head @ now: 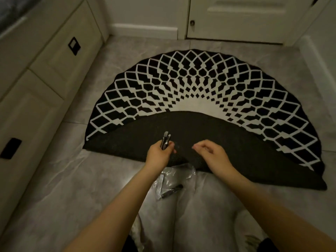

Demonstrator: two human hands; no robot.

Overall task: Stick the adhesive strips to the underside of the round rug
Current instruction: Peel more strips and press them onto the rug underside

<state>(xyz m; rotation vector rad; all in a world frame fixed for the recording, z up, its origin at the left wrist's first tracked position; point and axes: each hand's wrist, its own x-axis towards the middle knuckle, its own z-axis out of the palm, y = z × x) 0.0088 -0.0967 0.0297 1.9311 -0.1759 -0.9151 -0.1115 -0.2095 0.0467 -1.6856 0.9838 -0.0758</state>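
Observation:
The round rug (200,84) lies on the floor, black with a white lattice pattern. Its near half is folded back over the far half, showing the dark underside (227,142). My left hand (160,151) grips several black-and-white adhesive strips (165,140) that stick up from my fingers above the underside's near fold. My right hand (212,151) hovers over the underside beside it, fingers loosely curled and holding nothing that I can see.
A clear plastic bag (174,175) lies on the grey tile floor in front of my knees, with another dark strip (171,191) on it. White cabinets (45,70) line the left side. A white door (241,19) stands beyond the rug.

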